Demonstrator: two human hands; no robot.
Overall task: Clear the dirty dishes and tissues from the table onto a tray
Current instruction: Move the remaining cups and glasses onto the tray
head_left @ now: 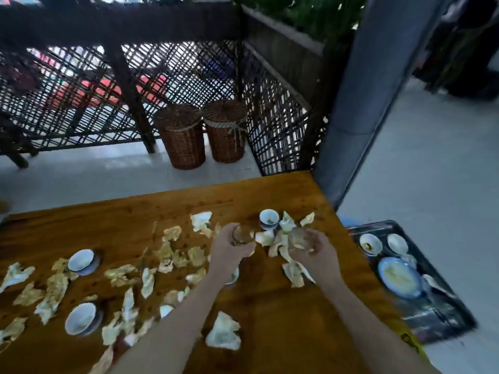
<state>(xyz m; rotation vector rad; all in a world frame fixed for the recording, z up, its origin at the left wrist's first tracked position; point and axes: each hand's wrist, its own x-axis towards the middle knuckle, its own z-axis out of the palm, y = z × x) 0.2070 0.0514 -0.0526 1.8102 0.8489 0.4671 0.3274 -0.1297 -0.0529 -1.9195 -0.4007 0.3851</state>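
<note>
While the left hand (229, 248) grips 1 small clear glass cup (242, 234) over the brown wooden table (283, 333), the right hand (316, 253) grips a 2nd clear glass cup (301, 237). Crumpled tissues (223, 336) and white-and-blue ceramic bowls (81, 261) litter the table; the dark rectangular tray (437, 319) lies beside its right edge.

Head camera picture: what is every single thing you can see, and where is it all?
Orange-brown wooden table: one, in front of the person.
Crumpled white-yellow tissues: many, scattered over the table.
Small white-and-blue ceramic bowls: at least three, on the table among the tissues.
Clear drinking glasses: two, see-through, one in each hand; the right one is blurred.
Black rectangular tray: one, right of the table, lower down.
Dirty white-and-blue dishes: two small bowls and one plate, on the tray.
Brown wicker baskets: two, on the floor beyond the table.
Dark lattice screen: one, black, behind the baskets.
Left hand: grips one glass.
Right hand: grips the other.
</note>
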